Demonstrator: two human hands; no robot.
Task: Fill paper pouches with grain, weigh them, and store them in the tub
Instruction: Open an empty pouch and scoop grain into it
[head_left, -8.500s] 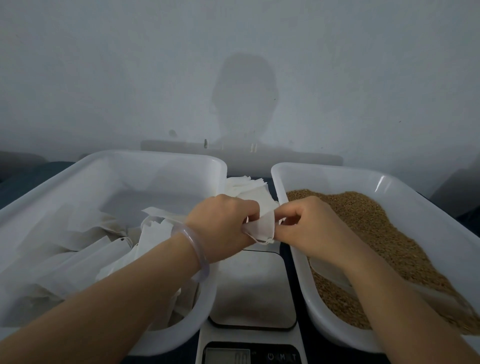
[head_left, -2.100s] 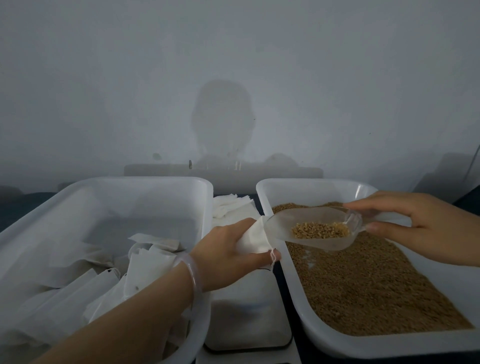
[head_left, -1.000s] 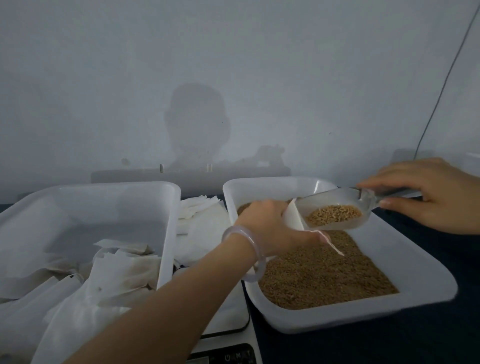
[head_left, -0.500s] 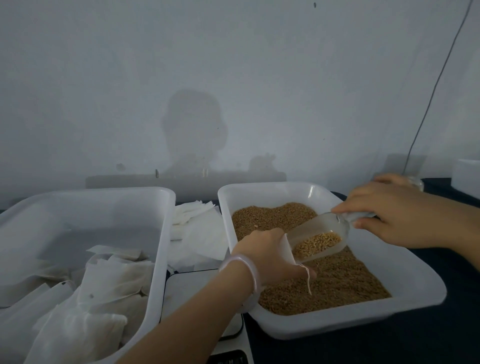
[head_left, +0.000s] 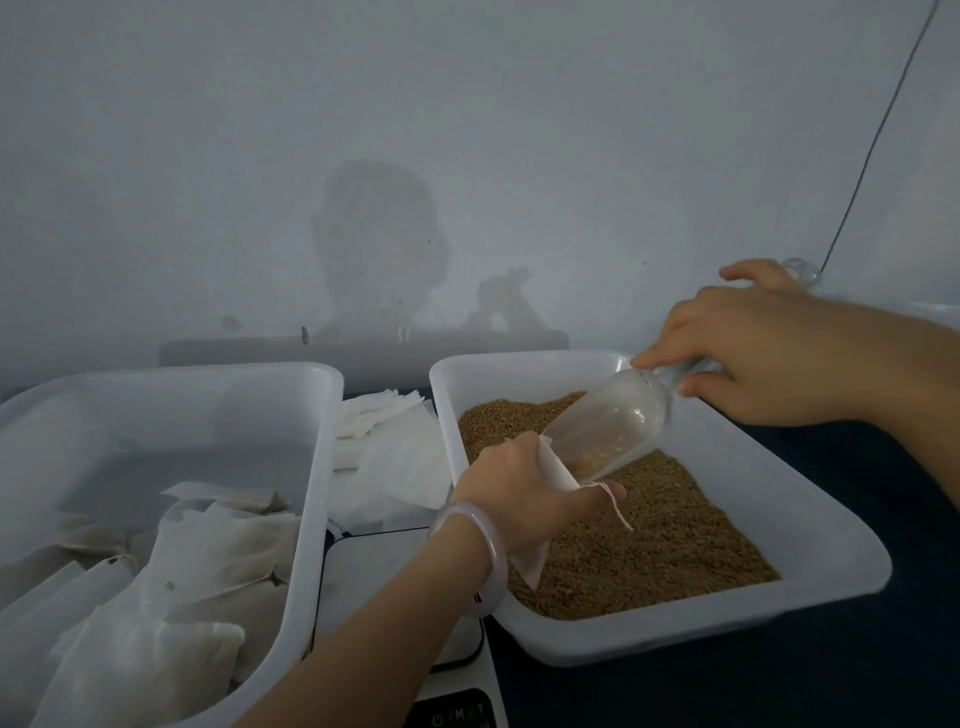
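- The left hand (head_left: 524, 499) grips the paper pouch (head_left: 553, 470) over the right-hand grain tray (head_left: 841, 561).
- The right hand (head_left: 769, 353) pinches the tilted scoop (head_left: 608, 431) (nearly drained).
- A slack pouch mouth could spill grain.

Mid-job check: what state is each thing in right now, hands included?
Clear plastic scoop: tilted, mouth inside the pouch, nearly empty.
White paper pouch: open, gripped by left hand over the grain.
Right hand: grips the scoop's handle.
White grain tub: part full.
White left tub: holds piled pouches.
White kitchen scale: reading out of view.
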